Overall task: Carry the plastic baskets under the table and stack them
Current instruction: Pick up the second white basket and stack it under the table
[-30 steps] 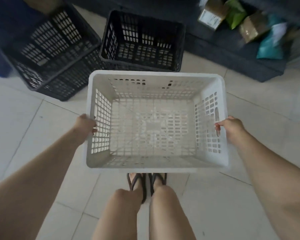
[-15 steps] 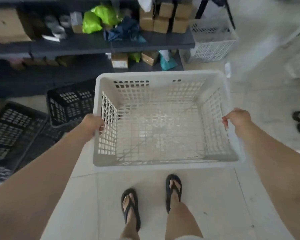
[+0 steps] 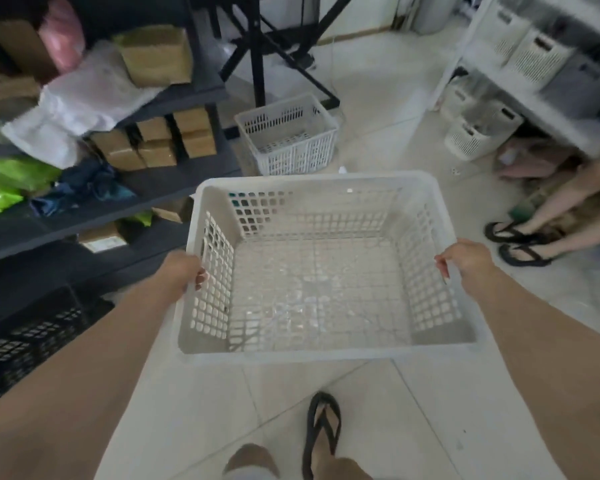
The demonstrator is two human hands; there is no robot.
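Both hands — left (image 3: 182,271), right (image 3: 466,259) — clamped on white basket (image 3: 326,351) side rims; bare floor (image 3: 378,140) ahead

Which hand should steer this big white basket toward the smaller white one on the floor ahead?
Neither alone: left hand and right hand grip opposite sides of the basket.

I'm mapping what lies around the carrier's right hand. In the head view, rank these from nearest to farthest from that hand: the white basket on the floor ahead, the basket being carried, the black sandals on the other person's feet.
1. The carried basket: the right hand grips its right rim.
2. The black sandals: on the floor, just right of it.
3. The white floor basket: ahead and leftward, by the dark shelves.
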